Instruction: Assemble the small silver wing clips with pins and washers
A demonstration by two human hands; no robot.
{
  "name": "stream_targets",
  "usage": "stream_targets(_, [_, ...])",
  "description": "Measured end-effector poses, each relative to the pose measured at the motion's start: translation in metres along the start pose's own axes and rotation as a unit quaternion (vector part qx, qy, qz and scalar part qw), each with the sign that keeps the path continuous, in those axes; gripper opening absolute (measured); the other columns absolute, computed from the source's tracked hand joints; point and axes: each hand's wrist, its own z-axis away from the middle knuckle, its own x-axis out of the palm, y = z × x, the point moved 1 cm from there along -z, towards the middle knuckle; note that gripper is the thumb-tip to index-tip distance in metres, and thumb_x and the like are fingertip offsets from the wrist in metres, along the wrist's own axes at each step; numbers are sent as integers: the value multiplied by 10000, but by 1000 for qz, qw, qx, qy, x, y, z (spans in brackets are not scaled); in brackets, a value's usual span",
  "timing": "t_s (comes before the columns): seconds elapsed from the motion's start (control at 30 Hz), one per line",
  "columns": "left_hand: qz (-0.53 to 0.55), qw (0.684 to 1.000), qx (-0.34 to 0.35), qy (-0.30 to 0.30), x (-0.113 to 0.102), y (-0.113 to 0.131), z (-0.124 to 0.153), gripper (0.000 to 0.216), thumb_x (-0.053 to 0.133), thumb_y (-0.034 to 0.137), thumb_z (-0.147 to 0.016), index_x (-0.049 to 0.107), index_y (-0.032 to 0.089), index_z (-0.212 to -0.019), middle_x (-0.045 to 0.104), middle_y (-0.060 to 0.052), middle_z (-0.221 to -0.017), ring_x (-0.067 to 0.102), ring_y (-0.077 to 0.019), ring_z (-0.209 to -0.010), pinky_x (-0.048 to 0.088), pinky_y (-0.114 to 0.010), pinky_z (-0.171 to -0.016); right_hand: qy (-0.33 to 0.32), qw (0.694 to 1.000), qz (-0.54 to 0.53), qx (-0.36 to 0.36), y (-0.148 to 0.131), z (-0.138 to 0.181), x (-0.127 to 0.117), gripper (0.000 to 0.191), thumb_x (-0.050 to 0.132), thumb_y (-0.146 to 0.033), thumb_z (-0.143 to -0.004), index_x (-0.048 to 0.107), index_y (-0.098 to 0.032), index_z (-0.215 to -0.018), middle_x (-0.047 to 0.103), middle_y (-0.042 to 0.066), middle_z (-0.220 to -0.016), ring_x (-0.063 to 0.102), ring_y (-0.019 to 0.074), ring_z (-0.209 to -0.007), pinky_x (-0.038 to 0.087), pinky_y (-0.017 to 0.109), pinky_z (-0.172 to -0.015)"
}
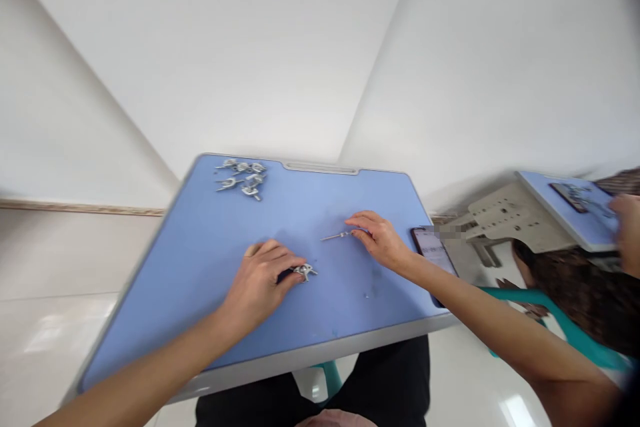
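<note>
fingers (289, 260) pinch pronged metal fitting (305, 271)

Phone (430, 248) nr R edge, blue desk (185, 280); 2nd desk (565, 219) far R; teal seat (583, 341); wht wall (240, 47).

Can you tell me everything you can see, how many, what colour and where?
Desk: one, blue top with grey edge, in front of the person
Metal clamp-like pieces: several, overlapping, silver, far left of desk
Held metal piece: one, silver, in left hand
Thin metal rod: one, silver, at right fingertips
Phone: one, dark edge with lit screen, desk's right side
Second desk: one, blue top, far right
Second phone: one, dark, on second desk
Blurred metal bits: uncountable, silvery, beside second phone
Other person's hand: one, blurred, right edge
Walls: white, behind
Floor: pale, below
Trousers: one pair, black, under desk
Left hand: one, bare, near desk's middle
Right hand: one, bare, right of middle
</note>
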Motion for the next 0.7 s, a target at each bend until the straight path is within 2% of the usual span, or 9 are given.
stream_targets(0.1, [10,999,23,22,2,-6,3,157,588,373,-926,702,267,-948,732,9,-867,614,-210,-853,365,-362,-799,97,995,-1,38,-16,48,-17,286,417,-283,-992,641,-225,-1162,634,102,-1157,615,193,-1054,531,381,-902])
stream_targets(0.13, [10,999,23,24,2,-7,4,185,577,408,-927,703,276,-953,733,8,-871,616,-217,-852,368,-365,-793,119,992,21,35,-26,68,-17,335,367,-311,-1011,598,-221,-1236,612,116,-1214,596,198,-1105,515,393,-930])
stream_targets(0.2, [4,999,15,31,1,-9,4,232,551,463,-930,706,291,-936,734,9,-858,615,-230,-848,366,-372,-777,81,992,85,-51,-51,104,-6,491,315,-446,-1013,454,-186,-1406,516,154,-1388,479,246,-1287,415,463,-1058])
stream_targets(0.23, [1,1000,10,23,1,-8,4,248,538,476,-935,707,294,-948,736,7,-873,613,-235,-859,368,-382,-791,39,987,117,-102,-63,118,3,524,283,-482,-1012,426,-201,-1431,494,131,-1430,421,253,-1346,343,488,-1115])
stream_targets(0.3, [-12,1000,2,18,1,-6,2,262,533,488,-935,717,301,-926,740,8,-885,610,-238,-867,370,-387,-798,-46,976,174,-125,-77,135,25,503,306,-451,-1016,430,-203,-1436,455,74,-1485,302,263,-1424,233,505,-1170])
stream_targets(0.37, [-25,1000,-2,17,1,-3,1,266,530,477,-942,723,295,-941,743,4,-893,611,-230,-874,372,-384,-812,-91,971,193,-104,-82,138,42,501,371,-415,-1008,426,-170,-1441,427,72,-1506,243,270,-1450,209,512,-1178])
stream_targets(0.43, [-28,1000,4,7,3,-1,1,265,529,467,-947,725,288,-962,741,2,-894,610,-216,-875,372,-375,-821,-102,972,191,-86,-82,133,49,520,407,-395,-1001,402,-138,-1453,409,82,-1515,230,268,-1455,207,515,-1179])
stream_targets(0.57, [-27,1000,6,2,4,0,1,268,526,457,-952,730,284,-957,740,1,-896,607,-198,-880,368,-368,-846,-110,976,178,-61,-82,124,44,551,465,-355,-985,349,-139,-1478,393,95,-1520,261,257,-1448,225,523,-1173])
stream_targets(0.7, [-17,1000,7,4,5,-1,0,278,519,463,-951,734,286,-951,740,2,-896,606,-198,-880,367,-371,-846,-123,977,170,-46,-80,121,39,680,518,-422,-949,273,-127,-1510,348,145,-1534,221,304,-1459,262,597,-1138])
